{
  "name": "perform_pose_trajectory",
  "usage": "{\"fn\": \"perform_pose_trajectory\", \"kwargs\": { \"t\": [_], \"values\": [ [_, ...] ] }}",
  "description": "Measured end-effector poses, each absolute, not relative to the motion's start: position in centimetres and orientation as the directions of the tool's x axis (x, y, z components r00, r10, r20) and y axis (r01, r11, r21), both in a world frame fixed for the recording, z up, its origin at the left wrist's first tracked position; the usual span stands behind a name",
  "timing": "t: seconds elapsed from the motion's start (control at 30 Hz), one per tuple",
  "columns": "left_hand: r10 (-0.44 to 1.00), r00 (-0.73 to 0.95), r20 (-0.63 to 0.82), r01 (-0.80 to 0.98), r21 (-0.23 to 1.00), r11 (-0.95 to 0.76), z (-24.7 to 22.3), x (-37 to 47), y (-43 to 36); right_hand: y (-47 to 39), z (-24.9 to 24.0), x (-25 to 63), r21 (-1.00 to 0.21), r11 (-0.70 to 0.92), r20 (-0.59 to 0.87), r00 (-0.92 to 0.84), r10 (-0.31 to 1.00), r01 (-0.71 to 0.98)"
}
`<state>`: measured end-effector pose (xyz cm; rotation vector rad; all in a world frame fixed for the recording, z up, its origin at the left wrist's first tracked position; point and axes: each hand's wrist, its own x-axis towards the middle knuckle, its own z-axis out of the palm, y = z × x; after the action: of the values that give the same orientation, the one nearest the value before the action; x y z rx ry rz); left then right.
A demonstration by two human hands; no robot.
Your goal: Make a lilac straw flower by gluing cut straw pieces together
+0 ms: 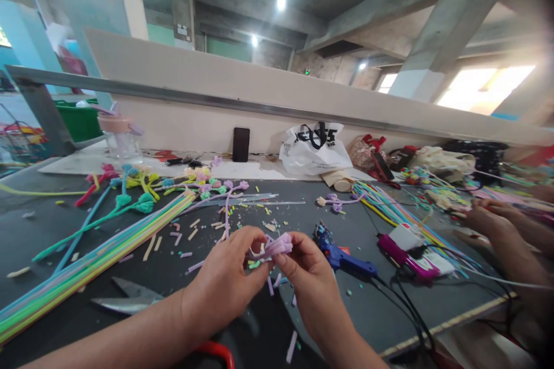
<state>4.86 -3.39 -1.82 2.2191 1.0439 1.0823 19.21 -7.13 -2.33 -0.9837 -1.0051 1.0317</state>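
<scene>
Above the dark tabletop, my left hand [227, 274] and my right hand [309, 279] meet around a small bundle of lilac pipe cleaners [279, 246]. Thumb and fingers of each hand pinch it, the right at its looped end. Short lilac offcuts [291, 347] lie scattered beneath and around the hands. Under my left forearm rests a pair of scissors [130, 298], its blades spread and its red handle [216, 351] partly covered. A blue glue gun [346, 256] lies just right of my right hand.
Long pastel pipe cleaners [116, 248] lie at left, beside finished-looking pipe cleaner flowers [134, 202]. A phone [241, 145] leans on the back board near a white bag [315, 150]. At right are a magenta power strip [407, 256], trailing cables and another person's hands [497, 225].
</scene>
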Motion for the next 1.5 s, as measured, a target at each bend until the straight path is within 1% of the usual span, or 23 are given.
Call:
{"fn": "perform_pose_trajectory", "kwargs": {
  "t": [0.13,0.3,0.47,0.67,0.83,1.07,1.2,1.27,1.37,1.43,1.47,1.5],
  "values": [
    [0.722,0.461,0.516,0.413,0.595,-0.689,-1.5,4.6,-3.5,-7.2,-2.1,19.2,-0.952,0.207,0.163,0.198,0.966,-0.226],
    [0.680,0.501,0.536,0.413,0.542,-0.731,-1.4,4.4,-3.3,-7.1,-2.3,19.2,-0.954,0.206,0.171,0.169,0.971,-0.217],
    [0.668,0.534,0.519,0.439,0.505,-0.743,-1.4,4.2,-3.4,-7.2,-2.3,19.4,-0.964,0.175,0.154,0.115,0.981,-0.199],
    [0.641,0.569,0.515,0.475,0.430,-0.768,-1.5,4.2,-3.4,-7.6,-0.9,20.1,-0.987,0.136,0.123,0.149,0.981,-0.081],
    [0.625,0.576,0.528,0.465,0.417,-0.781,-1.7,4.3,-3.4,-7.5,-0.6,20.2,-0.994,0.106,0.103,0.144,0.984,-0.008],
    [0.604,0.579,0.548,0.480,0.370,-0.796,-2.4,4.4,-3.1,-7.0,-1.5,19.9,-0.992,0.113,0.118,0.130,0.984,0.047],
    [0.622,0.597,0.506,0.526,0.339,-0.780,-2.6,4.5,-3.1,-6.9,-2.2,19.4,-0.992,0.117,0.122,0.156,0.980,0.041],
    [0.642,0.594,0.485,0.525,0.370,-0.766,-2.4,4.5,-3.3,-6.8,-2.4,19.3,-0.994,0.106,0.106,0.160,0.981,0.008],
    [0.677,0.549,0.490,0.479,0.479,-0.735,-1.8,4.5,-3.9,-6.6,-2.1,20.0,-0.992,0.102,0.092,0.140,0.986,-0.069],
    [0.725,0.496,0.478,0.439,0.582,-0.684,-1.2,4.6,-4.1,-6.5,-1.6,20.9,-0.980,0.178,0.166,0.137,0.977,-0.083],
    [0.763,0.474,0.439,0.415,0.653,-0.633,-0.8,4.6,-4.1,-6.6,-1.3,21.5,-0.968,0.243,0.232,0.137,0.963,-0.064],
    [0.802,0.468,0.371,0.381,0.735,-0.561,-0.5,4.7,-4.0,-6.7,-1.0,22.0,-0.948,0.316,0.309,0.137,0.941,-0.028]
  ]
}}
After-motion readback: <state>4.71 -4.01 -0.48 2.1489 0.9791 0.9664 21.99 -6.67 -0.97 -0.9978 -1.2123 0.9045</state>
